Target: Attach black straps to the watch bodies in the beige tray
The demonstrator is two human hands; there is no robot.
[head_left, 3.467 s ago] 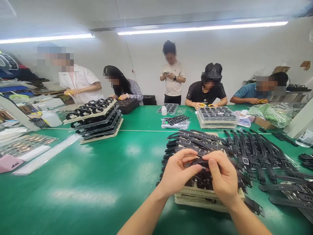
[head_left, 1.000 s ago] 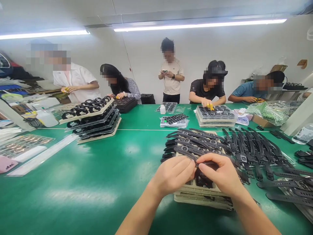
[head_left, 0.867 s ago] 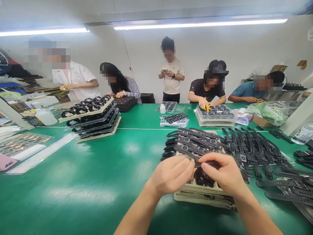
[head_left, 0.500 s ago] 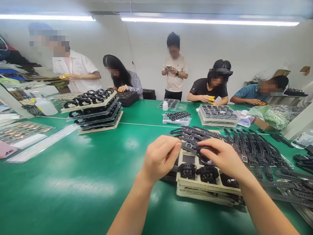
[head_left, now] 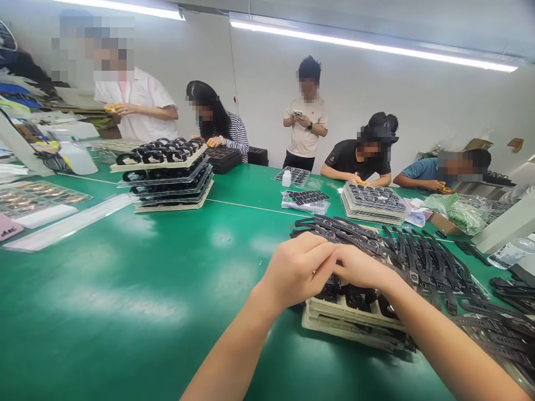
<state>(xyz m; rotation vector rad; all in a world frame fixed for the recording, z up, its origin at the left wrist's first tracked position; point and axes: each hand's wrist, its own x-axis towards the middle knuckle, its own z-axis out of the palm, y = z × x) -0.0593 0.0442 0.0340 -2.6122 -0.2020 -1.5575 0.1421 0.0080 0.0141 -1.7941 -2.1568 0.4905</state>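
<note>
Since half a second ago the two hands are closing together again: the left hand (head_left: pixel 297 271) and right hand (head_left: pixel 360 268) are now meeting fingertip to fingertip just above the near edge of the top tray (head_left: pixel 334 307), whereas they were apart then, with the tray's front pockets showing. Both are curling around something small and dark between them, most likely a black watch (head_left: pixel 334 288) off that tray; the fingers are hiding it, so I cannot tell which hand is actually gripping. Judgement: one watch is being worked on at the tray, not carried away. The view is also tilting left and down. The trays are looking like pale moulded pulp, matte, stacked with stepped rims. Watch straps (head_left: pixel 422 262) are lying fanned beyond and to the right, black rubbery strips, ribbed and perforated, some overlapping the tray. The table (head_left: pixel 167 289) is glossy green, reflecting the ceiling light. Further off a second stack of trays (head_left: pixel 169 178) is holding looped watches, and people across the table are working with their own hands.
</note>
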